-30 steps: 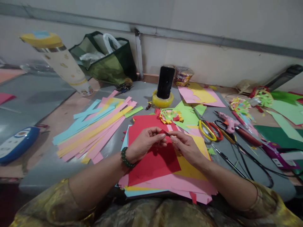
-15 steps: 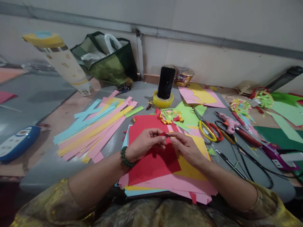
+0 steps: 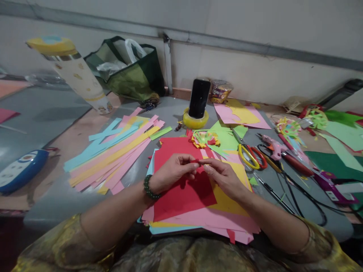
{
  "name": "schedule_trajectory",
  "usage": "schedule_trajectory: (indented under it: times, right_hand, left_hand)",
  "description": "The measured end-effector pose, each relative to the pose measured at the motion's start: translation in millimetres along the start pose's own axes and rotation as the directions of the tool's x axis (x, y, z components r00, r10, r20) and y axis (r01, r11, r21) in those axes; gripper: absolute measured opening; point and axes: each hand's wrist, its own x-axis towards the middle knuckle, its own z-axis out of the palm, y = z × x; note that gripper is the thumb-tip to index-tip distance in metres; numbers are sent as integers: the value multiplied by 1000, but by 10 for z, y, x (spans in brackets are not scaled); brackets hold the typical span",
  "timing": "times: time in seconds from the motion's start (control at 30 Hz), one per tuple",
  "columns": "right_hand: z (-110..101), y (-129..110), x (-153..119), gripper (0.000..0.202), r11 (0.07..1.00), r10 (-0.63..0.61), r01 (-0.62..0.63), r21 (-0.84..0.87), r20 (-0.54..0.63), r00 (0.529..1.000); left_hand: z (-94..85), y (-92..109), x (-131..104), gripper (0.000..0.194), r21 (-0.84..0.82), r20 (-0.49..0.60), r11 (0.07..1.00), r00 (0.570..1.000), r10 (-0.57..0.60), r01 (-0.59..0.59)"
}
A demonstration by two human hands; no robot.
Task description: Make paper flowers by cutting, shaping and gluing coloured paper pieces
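Note:
My left hand [image 3: 177, 170] pinches a small piece of red paper [image 3: 198, 162] between thumb and fingers. From the other side my right hand [image 3: 222, 175] has its thumb and fingertips closed on the same piece. Its exact shape is mostly hidden by my fingers. Both hands are over a red paper sheet [image 3: 181, 204], which lies on a stack of pink, yellow and blue paper [image 3: 227, 223]. Just beyond the hands sits a fringed paper flower [image 3: 204, 139] in yellow, green and red.
Coloured paper strips [image 3: 113, 151] fan out on the left. Scissors [image 3: 249, 156], a pink glue gun [image 3: 273, 146] and black cables [image 3: 300, 192] lie right. A phone [image 3: 199, 99] leans in a yellow tape roll [image 3: 195, 121]. A tumbler [image 3: 76, 77] and a green bag [image 3: 133, 75] stand behind.
Very little differs. Both hands keep their pinch on the small red paper piece, with only slight finger movement. The things on the table have stayed put.

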Motion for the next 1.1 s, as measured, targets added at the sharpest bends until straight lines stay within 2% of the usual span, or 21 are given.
schedule_trajectory:
  times: [0.13, 0.37, 0.53, 1.1]
  right_hand:
    - [3, -9, 11, 34, 999, -46, 45, -14, -14, 999]
    - [2, -17, 13, 38, 999, -42, 42, -25, -11, 999]
    - [1, -12, 5, 42, 999, -23, 22, -41, -22, 999]
    - [-23, 14, 5, 35, 995, -53, 52, -82, -14, 998]
  left_hand:
    - [4, 21, -15, 31, 47, 13, 999, 1000, 6, -7]
    - [-3, 30, -29, 35, 58, 9, 998, 1000, -7, 6]
    - [-19, 5, -10, 38, 126, -15, 992, 1000, 10, -8]
    - [-32, 10, -30, 35, 222, 17, 975, 1000, 5, -9]
